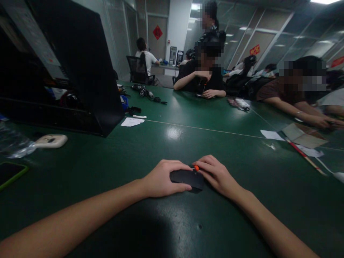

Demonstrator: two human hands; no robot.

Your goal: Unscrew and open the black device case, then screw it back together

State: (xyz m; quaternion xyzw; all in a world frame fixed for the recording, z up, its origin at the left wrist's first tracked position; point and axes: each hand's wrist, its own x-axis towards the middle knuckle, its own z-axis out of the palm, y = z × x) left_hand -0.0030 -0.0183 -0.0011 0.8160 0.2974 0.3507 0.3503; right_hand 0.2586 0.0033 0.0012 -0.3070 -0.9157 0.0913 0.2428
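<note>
A flat black piece (186, 179) with small holes, perhaps a metal panel or bracket, lies on the green table (120, 229) in front of me. My left hand (166, 179) grips it from the left, thumb along the near side and fingers along the far side. At its far right corner, my right hand (215, 175) pinches the orange handle of a small screwdriver (197, 167). The short metal shaft points left toward my left fingertips. Whether its tip touches the piece I cannot tell.
A large open black computer case (107, 89) stands at left, near a white object (52, 141) and a green-edged phone (12, 173). Cables (146, 92) lie farther back. Paper (271, 135), a cardboard piece (303, 135) and a red stick (302, 152) lie right. Several people sit around.
</note>
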